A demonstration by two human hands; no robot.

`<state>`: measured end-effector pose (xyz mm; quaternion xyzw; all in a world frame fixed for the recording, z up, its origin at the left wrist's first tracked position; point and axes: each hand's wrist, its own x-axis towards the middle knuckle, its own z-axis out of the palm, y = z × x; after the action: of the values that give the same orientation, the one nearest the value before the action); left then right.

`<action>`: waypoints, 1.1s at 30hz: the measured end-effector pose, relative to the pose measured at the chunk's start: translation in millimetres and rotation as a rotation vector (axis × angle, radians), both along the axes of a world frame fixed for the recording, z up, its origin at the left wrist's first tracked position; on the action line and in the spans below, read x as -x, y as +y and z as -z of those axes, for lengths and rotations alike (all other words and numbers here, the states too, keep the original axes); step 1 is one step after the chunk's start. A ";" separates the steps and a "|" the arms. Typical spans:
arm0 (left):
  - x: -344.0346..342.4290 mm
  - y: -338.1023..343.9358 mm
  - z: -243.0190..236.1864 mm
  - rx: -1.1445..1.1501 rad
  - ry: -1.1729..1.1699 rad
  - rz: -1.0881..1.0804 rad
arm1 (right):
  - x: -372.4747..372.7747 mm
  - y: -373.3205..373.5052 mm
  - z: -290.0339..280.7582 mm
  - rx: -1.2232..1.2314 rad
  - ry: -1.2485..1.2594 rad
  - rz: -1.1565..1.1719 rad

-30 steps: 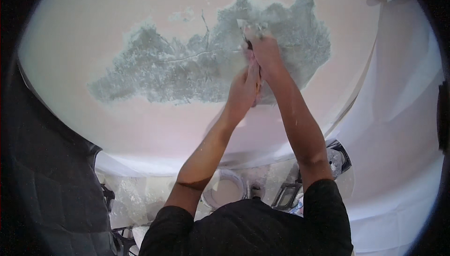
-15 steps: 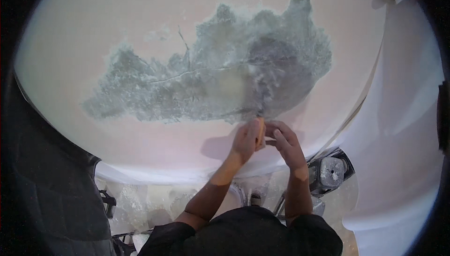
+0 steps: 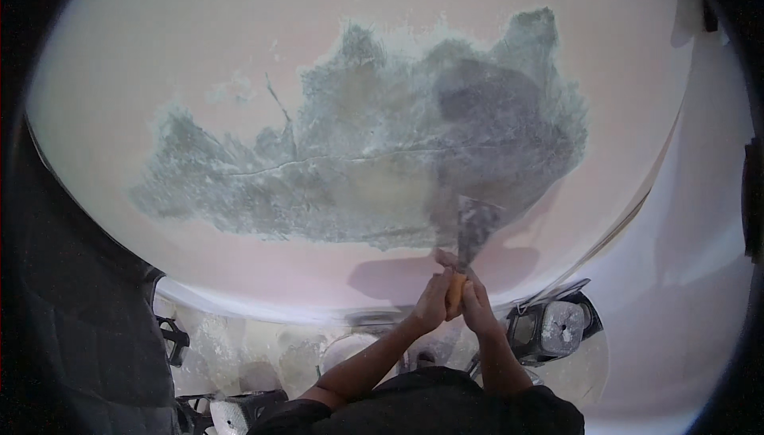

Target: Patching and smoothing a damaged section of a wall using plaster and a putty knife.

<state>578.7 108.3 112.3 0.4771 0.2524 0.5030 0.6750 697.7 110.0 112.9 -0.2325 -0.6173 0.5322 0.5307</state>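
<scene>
A putty knife [image 3: 476, 230] with a flat, triangular grey blade points away from me, its orange handle near my body. My left hand [image 3: 434, 301] is closed on the left side of that handle. From the other side my right hand [image 3: 478, 306] wraps the handle too, and some fingertips are hidden. The blade overlaps the lower edge of a rough grey patch [image 3: 342, 128] on a broad, pale pinkish surface [image 3: 231, 264]. Whether the blade touches that surface, I cannot tell. A thin crack line runs across the patch, and shadows fall over its right part.
Below the surface's near edge lies a dust-spotted floor [image 3: 219, 339]. A black stand with a whitish, dusty top [image 3: 562, 328] is at the lower right, another [image 3: 231, 417] at the lower left. White sheeting [image 3: 676, 276] hangs at right, dark cloth [image 3: 87, 300] at left.
Both hands have come down toward my body with the putty knife. Its blade now shows its flat face, and my right hand has closed in on the handle. The view has shifted slightly.
</scene>
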 end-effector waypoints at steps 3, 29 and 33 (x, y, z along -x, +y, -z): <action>15.0 29.3 66.2 -0.131 0.381 -0.354 | 10.7 8.7 -10.2 0.015 -0.083 0.028; 79.2 47.9 -198.7 -0.547 0.423 -0.604 | 59.9 58.5 -217.0 -0.073 0.035 0.166; 75.4 53.1 -216.0 -0.796 0.636 -0.899 | 61.8 66.4 -240.8 -0.009 -0.043 0.192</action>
<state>503.2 161.4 328.3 0.6624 0.4082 0.6247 0.0662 635.9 176.4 353.7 -0.2995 -0.6060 0.4710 0.5668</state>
